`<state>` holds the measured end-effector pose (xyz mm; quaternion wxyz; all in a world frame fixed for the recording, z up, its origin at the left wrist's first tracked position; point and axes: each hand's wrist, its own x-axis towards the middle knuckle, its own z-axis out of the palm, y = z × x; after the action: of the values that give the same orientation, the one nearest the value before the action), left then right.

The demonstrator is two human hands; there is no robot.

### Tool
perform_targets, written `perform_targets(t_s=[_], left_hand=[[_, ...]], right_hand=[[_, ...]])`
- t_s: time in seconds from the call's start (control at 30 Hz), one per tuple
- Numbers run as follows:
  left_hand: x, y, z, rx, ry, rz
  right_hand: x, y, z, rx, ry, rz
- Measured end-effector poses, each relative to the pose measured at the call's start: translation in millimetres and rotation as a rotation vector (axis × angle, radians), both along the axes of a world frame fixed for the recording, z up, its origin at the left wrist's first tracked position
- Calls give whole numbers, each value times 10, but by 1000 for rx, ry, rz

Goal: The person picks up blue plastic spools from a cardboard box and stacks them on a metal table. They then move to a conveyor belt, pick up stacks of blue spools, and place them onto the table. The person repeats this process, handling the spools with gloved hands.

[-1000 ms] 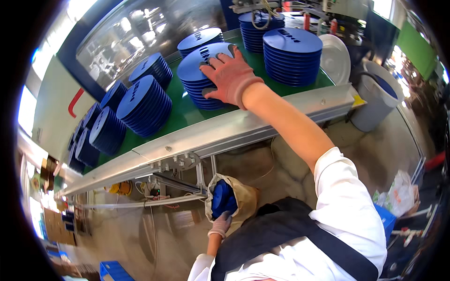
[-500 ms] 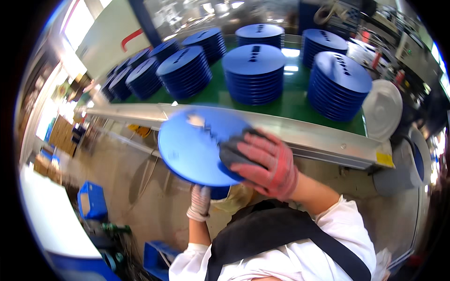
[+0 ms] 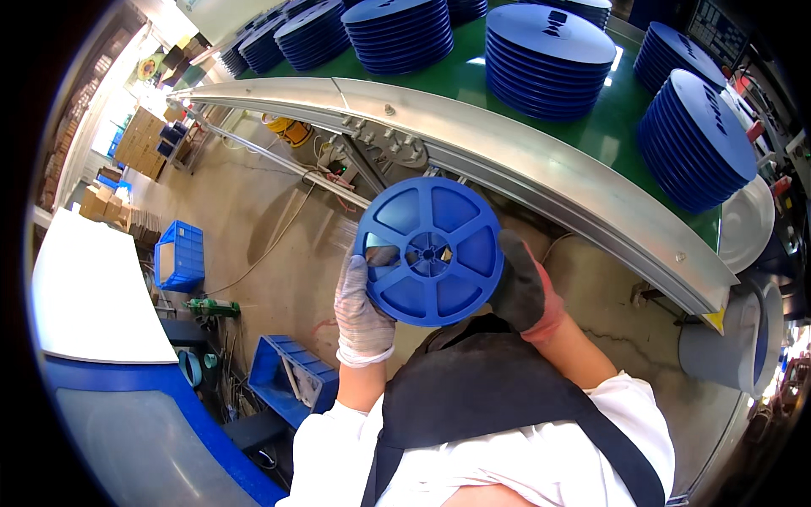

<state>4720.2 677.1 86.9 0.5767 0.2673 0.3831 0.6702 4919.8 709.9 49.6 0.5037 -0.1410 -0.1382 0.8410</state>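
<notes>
Blue plastic reel (image 3: 429,251), round w/ six spoke windows and a small hub, sits at frame centre, held face-up between both hands just in front of the person's chest, below the counter edge. Left hand (image 3: 363,308), in a white knit glove, grips the reel's lower-left rim, fingers curled round the edge w/ the thumb on the face. Right hand (image 3: 522,289), in a dark-palmed glove w/ pink cuff, is pressed against the right rim, fingers wrapped behind; exactly how they lie at the back can't be told.

Long green-topped counter (image 3: 541,160) w/ a bent metal edge runs across the upper frame, carrying stacks of blue discs (image 3: 547,61), more at upper left and far right. White round plate (image 3: 748,224) lies at the counter's right end; grey bin (image 3: 735,342) stands below it. Blue crates (image 3: 180,253) sit on the concrete floor at left, and a white-topped blue cabinet (image 3: 93,296) fills lower left.

To handle it well, my read: keep grip on the rim only, opp. sides, so the thin flange doesn't flex. Hold it level, keep fingers out of the windows, and don't squeeze the two faces together.
</notes>
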Motion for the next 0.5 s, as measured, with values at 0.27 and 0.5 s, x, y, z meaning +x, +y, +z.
perform_targets(t_s=[0.27,0.5], left_hand=[[-27,28,-17,-95,-153,0],[145,106,139,-45,-184,-107]], right_hand=[[152,-111,-56,125,-282,-71],[345,-170,-119,786,-1173,-336]])
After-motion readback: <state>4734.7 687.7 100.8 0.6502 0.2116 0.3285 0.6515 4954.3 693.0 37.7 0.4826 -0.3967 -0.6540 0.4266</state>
